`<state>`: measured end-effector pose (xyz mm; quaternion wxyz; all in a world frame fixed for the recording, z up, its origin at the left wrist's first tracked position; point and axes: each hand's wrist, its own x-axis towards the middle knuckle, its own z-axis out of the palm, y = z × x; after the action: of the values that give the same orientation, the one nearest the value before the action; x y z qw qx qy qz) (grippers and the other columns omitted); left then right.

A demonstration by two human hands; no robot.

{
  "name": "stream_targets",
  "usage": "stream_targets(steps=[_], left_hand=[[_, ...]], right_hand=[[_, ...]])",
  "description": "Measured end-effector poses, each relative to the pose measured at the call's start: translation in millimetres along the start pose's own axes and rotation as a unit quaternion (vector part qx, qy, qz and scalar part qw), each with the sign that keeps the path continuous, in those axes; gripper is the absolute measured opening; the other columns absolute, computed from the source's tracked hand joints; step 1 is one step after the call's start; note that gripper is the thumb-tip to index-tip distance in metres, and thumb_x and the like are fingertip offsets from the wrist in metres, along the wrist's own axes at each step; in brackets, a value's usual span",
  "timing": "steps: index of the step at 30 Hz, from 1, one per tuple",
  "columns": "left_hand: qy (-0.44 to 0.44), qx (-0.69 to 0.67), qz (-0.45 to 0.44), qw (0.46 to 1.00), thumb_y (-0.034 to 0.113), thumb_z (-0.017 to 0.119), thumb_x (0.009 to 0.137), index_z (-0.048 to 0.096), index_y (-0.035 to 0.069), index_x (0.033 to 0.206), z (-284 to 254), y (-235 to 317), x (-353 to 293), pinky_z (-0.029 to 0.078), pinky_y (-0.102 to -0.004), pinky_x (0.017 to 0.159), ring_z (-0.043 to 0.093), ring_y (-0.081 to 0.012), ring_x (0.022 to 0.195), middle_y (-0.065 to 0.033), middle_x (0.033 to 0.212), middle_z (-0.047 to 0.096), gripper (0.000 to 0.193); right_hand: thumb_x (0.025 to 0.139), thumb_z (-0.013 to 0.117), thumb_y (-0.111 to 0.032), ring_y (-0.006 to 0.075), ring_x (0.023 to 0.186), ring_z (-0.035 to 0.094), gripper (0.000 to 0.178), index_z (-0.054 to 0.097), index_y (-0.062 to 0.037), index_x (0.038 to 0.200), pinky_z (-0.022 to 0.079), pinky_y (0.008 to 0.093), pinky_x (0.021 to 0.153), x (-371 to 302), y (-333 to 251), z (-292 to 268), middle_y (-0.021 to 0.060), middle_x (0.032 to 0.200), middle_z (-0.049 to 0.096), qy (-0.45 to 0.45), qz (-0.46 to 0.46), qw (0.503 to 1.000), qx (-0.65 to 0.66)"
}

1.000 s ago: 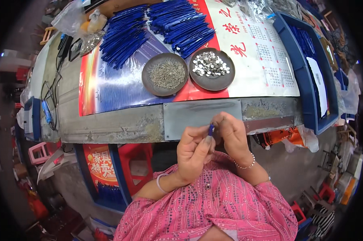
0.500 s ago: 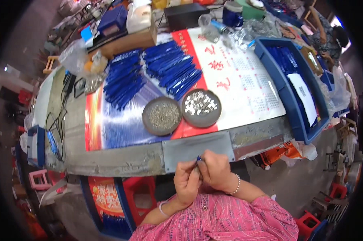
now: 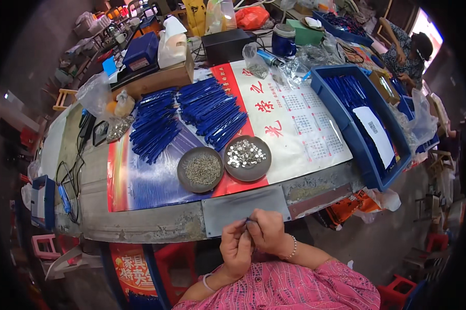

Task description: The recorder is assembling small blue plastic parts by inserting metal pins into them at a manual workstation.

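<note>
My left hand (image 3: 236, 247) and my right hand (image 3: 267, 231) meet in front of my body, just over the near edge of the table. Both are closed, fingertips pinched together around a small blue piece that the fingers almost fully cover. Beneath and beyond them lies a grey metal plate (image 3: 227, 206) on the table edge. Farther in, a dark round dish (image 3: 184, 181) holds tiny metal pins, and beside it another dark dish (image 3: 266, 168) holds shiny flat metal bits. Two fanned piles of slender blue pieces, a left pile (image 3: 155, 124) and a right pile (image 3: 212, 111), lie behind the dishes.
A printed calendar sheet (image 3: 300, 155) covers much of the table (image 3: 145, 227). At right stands a long blue tray (image 3: 369, 173) with blue pieces and a white paper. A black box (image 3: 225, 46) and a mug (image 3: 283, 41) are at the back. Another person (image 3: 411, 57) sits far right.
The view has tilted, so the table appears lower and slightly left. My hands stay pinched together; the blue tip that stuck up between my fingers is now mostly hidden.
</note>
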<state>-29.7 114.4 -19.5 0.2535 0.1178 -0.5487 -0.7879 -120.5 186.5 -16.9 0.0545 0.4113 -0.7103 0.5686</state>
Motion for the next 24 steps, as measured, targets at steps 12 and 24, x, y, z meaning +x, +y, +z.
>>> stream_targets(steps=[12, 24], left_hand=[[-0.002, -0.024, -0.006, 1.0, 0.003, 0.045, 0.094, 0.041, 0.003, 0.115, -0.6, -7.4, -2.2, 0.034, -0.0166, 0.05, 0.044, -0.0028, 0.061, -0.0068, 0.093, 0.057, 0.021], [-0.025, 0.038, 0.026, 0.999, 0.001, 0.042, 0.094, 0.042, 0.001, 0.115, -10.1, -8.6, -3.3, 0.036, -0.0184, 0.053, 0.042, -0.0039, 0.06, -0.0019, 0.078, 0.051, 0.021]], right_hand=[[0.08, 0.063, 0.0, 0.0225, 0.047, 0.049, 0.03, 0.042, -0.0032, 0.101, 0.039, 0.0332, 0.042, 4.1, 12.6, 7.9, 0.0107, 0.065, 0.052, 0.055, -0.068, 0.989, 0.123], [0.09, 0.049, -0.014, 0.0113, 0.058, 0.049, 0.012, 0.051, -0.0019, 0.088, 0.04, 0.0244, 0.052, 16.2, -15.3, -13.4, 0.0056, 0.069, 0.052, -0.075, 0.332, 0.891, 0.3]])
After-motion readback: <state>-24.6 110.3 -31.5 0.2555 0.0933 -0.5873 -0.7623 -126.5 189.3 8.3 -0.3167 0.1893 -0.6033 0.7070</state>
